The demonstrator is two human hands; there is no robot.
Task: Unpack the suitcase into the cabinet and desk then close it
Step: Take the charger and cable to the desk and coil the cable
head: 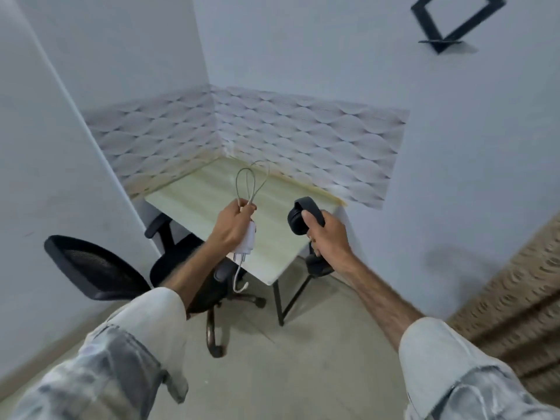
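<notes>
The right hand [325, 234] is covering the middle of the black headphones [298, 218], and the lower earcup is showing only partly beneath it at 6 o'clock. The left hand [233, 227] is hiding most of the white charger [248, 242]. The office chair [100, 268] is blurring.

The desk [212, 192] has a pale wood-grain top with a smooth, faintly glossy finish, on thin black metal legs [283, 301]. The charger [249, 242] is smooth white plastic, its cable [251, 180] a pale, slick-looking cord. The headphones [298, 218] look like matt black plastic with soft padded cups. The chair [91, 268] has a black mesh back, a dark cloth-like seat and a dull, worn metal base. Behind the desk's far edges the wall panel [303, 131] carries a printed wave pattern, smooth like paper or vinyl. The floor [288, 374] is matt, rough grey concrete. The sleeves [130, 359] are faded, washed cloth.
</notes>
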